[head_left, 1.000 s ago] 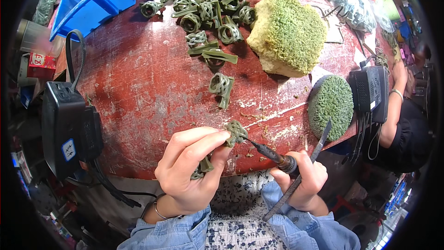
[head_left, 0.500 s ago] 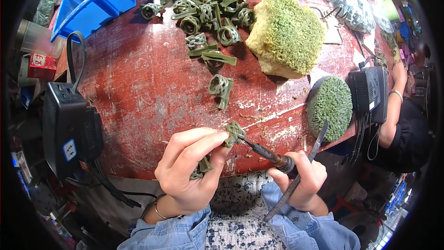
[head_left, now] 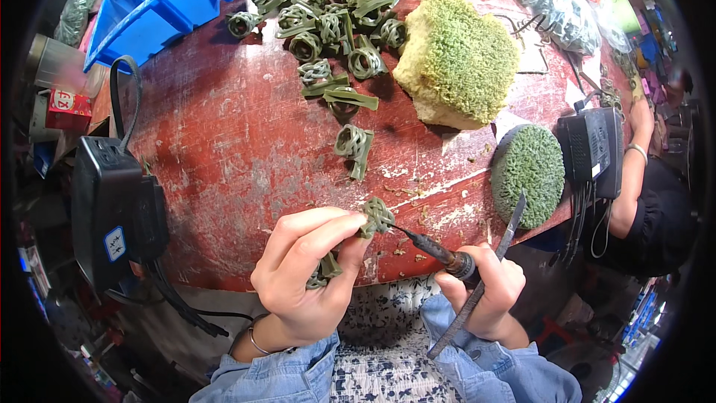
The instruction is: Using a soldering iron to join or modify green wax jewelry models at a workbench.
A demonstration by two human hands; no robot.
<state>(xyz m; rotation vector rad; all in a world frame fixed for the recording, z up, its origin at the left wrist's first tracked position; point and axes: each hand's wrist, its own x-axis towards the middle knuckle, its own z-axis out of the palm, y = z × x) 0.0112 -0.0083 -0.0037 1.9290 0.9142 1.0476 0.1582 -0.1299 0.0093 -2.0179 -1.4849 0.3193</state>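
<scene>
My left hand (head_left: pixel 298 257) pinches a small green openwork piece (head_left: pixel 377 216), wax-like and woven in shape, between thumb and fingertips. A second green piece (head_left: pixel 324 272) is tucked against the palm of that hand. My right hand (head_left: pixel 492 291) is closed around a dark pen-like tool with a thin metal tip, resembling a soldering iron (head_left: pixel 432 246). Its tip meets or nearly meets the right side of the pinched piece. The same hand also grips a long, flat metal blade (head_left: pixel 512 230), slanting up to the right. Both hands are above the table's near edge.
Many green pieces (head_left: pixel 328 26) lie heaped on the worn red table (head_left: pixel 224 201). Right of them sit a yellow-green sponge block (head_left: pixel 462 60) and a round green pad (head_left: pixel 531 175). Black corded boxes (head_left: pixel 112 209) (head_left: pixel 593 149) flank the work area. A blue bin (head_left: pixel 160 11) stands far left; a person's arm (head_left: pixel 640 142) shows at right.
The view has shifted slightly. Both hands keep nearly the same pose, with the tool's tip still at the pinched piece's right side.
</scene>
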